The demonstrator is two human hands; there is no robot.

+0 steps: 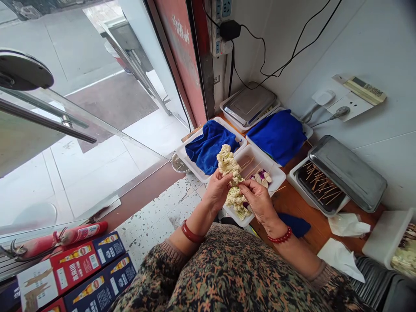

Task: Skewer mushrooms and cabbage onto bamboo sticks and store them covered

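Note:
My left hand [217, 190] is closed around skewered cauliflower [226, 159], pale florets lined up and pointing away from me. Thumb and fingers of my right hand [260, 203] pinch the near end of the same cauliflower; any stick between the fingertips is too small to make out. Both hands are over a white tray [278, 177]. In it lie more cauliflower skewers [236, 200], partly hidden by my hands, and purple-edged white slices [262, 177] on sticks.
Blue cloths [211, 145] cover two neighbouring trays. A metal-lidded tray [250, 104] stands behind. On the right, a tilted lid [349, 173] half covers dark liquid with sticks [320, 184]. Crumpled tissues [349, 224] lie nearby. Cartons [94, 277] and a fire extinguisher [71, 236] are at left.

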